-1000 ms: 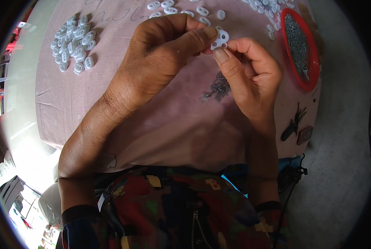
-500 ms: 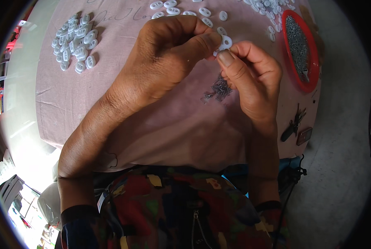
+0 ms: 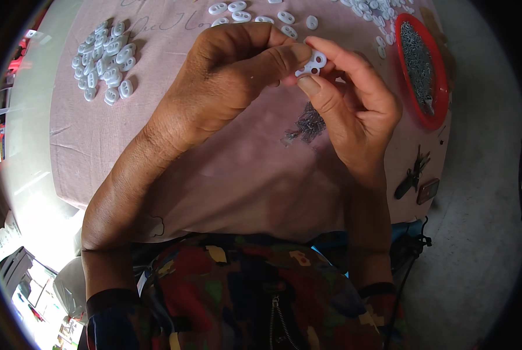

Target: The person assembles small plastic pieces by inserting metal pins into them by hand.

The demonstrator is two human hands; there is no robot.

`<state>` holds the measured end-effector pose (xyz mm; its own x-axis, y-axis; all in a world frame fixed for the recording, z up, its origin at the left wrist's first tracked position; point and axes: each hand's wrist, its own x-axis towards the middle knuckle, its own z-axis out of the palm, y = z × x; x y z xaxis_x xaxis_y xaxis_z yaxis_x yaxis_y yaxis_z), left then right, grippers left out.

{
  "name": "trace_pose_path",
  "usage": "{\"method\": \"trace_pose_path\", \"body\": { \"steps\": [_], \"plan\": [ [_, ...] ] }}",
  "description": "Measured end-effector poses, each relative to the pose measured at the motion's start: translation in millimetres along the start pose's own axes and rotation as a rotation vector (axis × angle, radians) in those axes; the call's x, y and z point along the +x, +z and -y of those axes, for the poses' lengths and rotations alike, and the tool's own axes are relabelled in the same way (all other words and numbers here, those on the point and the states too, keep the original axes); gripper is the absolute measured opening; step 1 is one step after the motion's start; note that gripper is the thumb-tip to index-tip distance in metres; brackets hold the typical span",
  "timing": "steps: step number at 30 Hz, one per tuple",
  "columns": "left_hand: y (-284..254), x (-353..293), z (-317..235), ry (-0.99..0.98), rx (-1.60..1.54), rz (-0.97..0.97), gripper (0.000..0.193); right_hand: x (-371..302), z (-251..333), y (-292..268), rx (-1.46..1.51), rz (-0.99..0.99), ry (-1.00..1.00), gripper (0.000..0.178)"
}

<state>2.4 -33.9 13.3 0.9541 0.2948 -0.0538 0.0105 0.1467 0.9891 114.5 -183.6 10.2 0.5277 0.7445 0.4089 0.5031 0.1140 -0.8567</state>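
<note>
My left hand pinches a small white plastic piece with round holes between thumb and forefinger above the cloth. My right hand closes around the same piece from the other side. Its forefinger lies at the upper edge and its thumb at the lower edge. Part of the piece is hidden by the left thumb. Below the hands is a small heap of thin dark metal bits, partly covered by the right thumb; their exact kind is too small to make out.
A pile of white two-holed oval pieces lies at the left. Several more ovals lie beyond my hands. Small white parts are at the far right, beside a red bowl of metal bits. Dark-handled snips lie near a small reddish device.
The white piece has turned in my fingers, so two holes now show. My right forefinger has moved up to its top edge, and the right thumb has shifted slightly left and down.
</note>
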Motion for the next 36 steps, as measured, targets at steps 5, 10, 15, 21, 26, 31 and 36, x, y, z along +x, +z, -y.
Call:
{"method": "trace_pose_path", "body": {
  "steps": [5, 10, 15, 21, 26, 31, 36],
  "plan": [
    [4.5, 0.0, 0.7, -0.061, -0.080, 0.002, 0.023, -1.9, 2.3, 4.9, 0.240, -0.068, 0.111, 0.033],
    [0.2, 0.7, 5.9, 0.039, -0.095, 0.015, 0.021, -0.5, 10.3, 5.7, 0.206, -0.041, 0.108, 0.026],
    [1.8, 1.0, 6.7, 0.061, -0.004, 0.025, 0.017, 0.9, 6.2, 0.1, 0.217, -0.103, 0.267, 0.022],
    [-5.1, 3.8, 2.9, -0.030, -0.010, 0.024, 0.018, 4.7, 11.6, -7.6, 0.345, -0.116, 0.426, 0.023],
    [-9.4, 2.3, -1.9, -0.104, -0.019, 0.061, 0.018, 5.0, 12.9, -6.3, 0.255, -0.076, 0.444, 0.021],
    [-5.3, 1.4, -4.3, -0.184, -0.053, 0.052, 0.017, -3.8, 1.2, -2.8, -0.011, -0.146, 0.030, 0.019],
    [-20.7, 0.6, -6.5, -0.048, 0.527, 0.046, 0.007, 3.7, -9.1, -10.7, -0.330, -0.078, -0.013, 0.014]
  ]
}}
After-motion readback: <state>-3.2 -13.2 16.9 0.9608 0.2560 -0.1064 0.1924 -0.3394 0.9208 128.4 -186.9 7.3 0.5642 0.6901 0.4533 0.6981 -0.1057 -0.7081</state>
